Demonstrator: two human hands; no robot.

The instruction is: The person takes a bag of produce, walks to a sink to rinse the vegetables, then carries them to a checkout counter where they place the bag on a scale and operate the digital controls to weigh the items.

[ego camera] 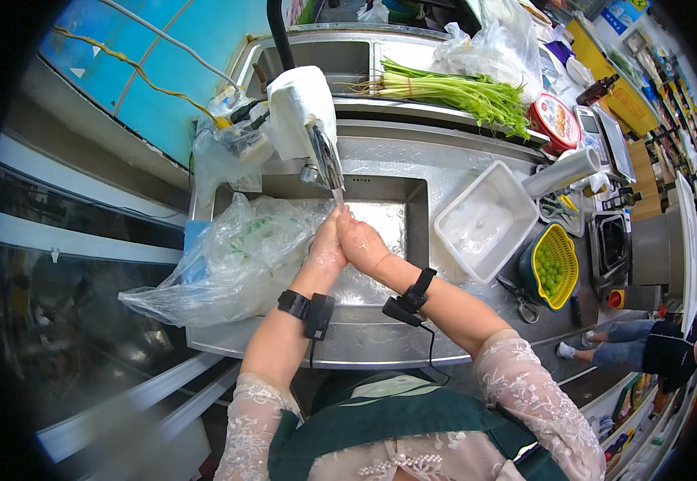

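My left hand (328,239) and my right hand (363,242) are pressed together over a stainless steel sink basin (415,210). Water from a chrome faucet (326,157) runs onto the fingertips. Both hands look wet, with some suds on the skin. Their palms face each other, so what lies between them is hidden. A white cloth or plastic wrap (298,108) covers the upper part of the faucet. Left of my hands, a large clear plastic bag (234,264) spills over the basin's edge and the counter.
At right stand a white plastic tub (483,222), a yellow basket (572,264) holding green grapes (546,269), and scissors (525,308). Leafy green stalks (450,93) lie behind on the ledge, near a red round tub (556,122) and a scale (604,141). A person (643,355) is at far right.
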